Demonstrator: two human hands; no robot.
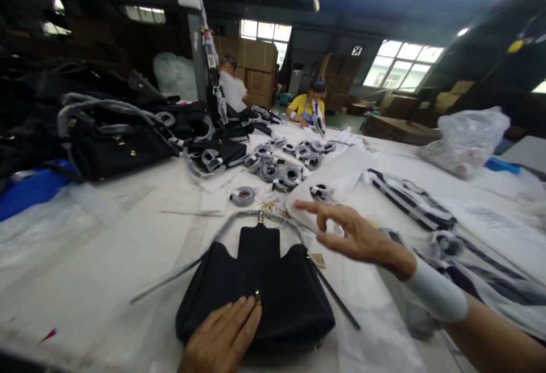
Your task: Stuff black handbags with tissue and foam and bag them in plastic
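Note:
A black leather handbag (273,293) lies flat on the white table (119,248) in front of me, its flap closed with a small gold clasp and its wrapped handle (256,216) arching behind it. My left hand (224,336) rests flat on the bag's lower front, fingers stretched out and together beside the clasp. My right hand (354,233) hovers above the table just right of the bag, fingers apart and pointing left, nothing in it. A white sleeve covers that forearm.
Coiled wrapped straps (285,165) lie scattered behind the bag. More black bags (115,140) pile up at left. Striped straps (409,199) and a full plastic sack (464,140) sit at right. Two people work at the far end, near stacked cardboard boxes.

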